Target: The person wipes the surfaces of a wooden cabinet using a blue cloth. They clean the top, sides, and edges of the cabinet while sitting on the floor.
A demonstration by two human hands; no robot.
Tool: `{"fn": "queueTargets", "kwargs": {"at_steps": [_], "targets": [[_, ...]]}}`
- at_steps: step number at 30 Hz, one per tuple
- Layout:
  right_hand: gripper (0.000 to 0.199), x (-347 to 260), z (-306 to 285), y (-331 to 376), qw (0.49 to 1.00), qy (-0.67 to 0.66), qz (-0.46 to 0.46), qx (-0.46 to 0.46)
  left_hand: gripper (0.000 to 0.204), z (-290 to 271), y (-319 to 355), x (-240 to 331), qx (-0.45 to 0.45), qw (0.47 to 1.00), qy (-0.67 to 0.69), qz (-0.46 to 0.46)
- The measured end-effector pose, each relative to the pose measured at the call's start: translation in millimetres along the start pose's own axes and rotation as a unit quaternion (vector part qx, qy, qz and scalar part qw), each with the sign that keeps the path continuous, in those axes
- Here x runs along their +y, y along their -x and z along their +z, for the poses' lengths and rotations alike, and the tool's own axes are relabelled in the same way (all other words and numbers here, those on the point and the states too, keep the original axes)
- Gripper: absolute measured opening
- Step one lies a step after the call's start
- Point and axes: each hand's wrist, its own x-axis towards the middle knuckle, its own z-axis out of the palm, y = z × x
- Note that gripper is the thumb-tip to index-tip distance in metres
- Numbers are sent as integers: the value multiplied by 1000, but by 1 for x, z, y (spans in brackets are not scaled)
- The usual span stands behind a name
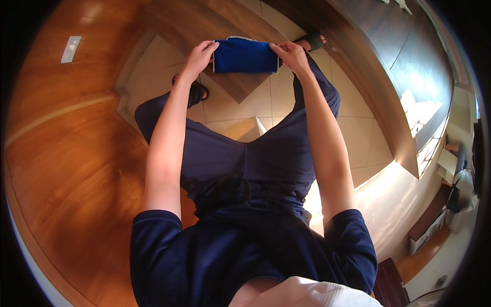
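Observation:
A blue cloth (245, 56) with a pale edging is stretched between my two hands, out in front of my knees. My left hand (201, 56) pinches its left upper corner, thumb on top. At the opposite upper corner my right hand (291, 55) grips the cloth the same way. The cloth hangs nearly flat as a wide rectangle, with a whitish strip showing along its top edge. Its far side and some of my fingertips are hidden behind it.
Beneath the cloth juts the corner of a brown wooden surface (240, 92), over a beige tiled floor (353, 138). A wooden panel (76, 169) stands at left. On the right runs a dark, glossy tabletop (409, 66) with bright sunlight on it.

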Motion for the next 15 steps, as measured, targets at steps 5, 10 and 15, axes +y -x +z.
{"fn": "queueTargets", "kwargs": {"at_steps": [5, 10, 15], "targets": [[38, 9, 17, -6, 988, 99, -19, 115, 42, 10, -31, -21, 74, 995, -44, -41], [34, -17, 41, 39, 934, 192, -247, 170, 20, 49, 2, 0, 199, 851, -310, 374], [50, -13, 59, 59, 895, 265, -350, 72, 54, 66, 12, -29, 61, 805, -467, 360]]}}
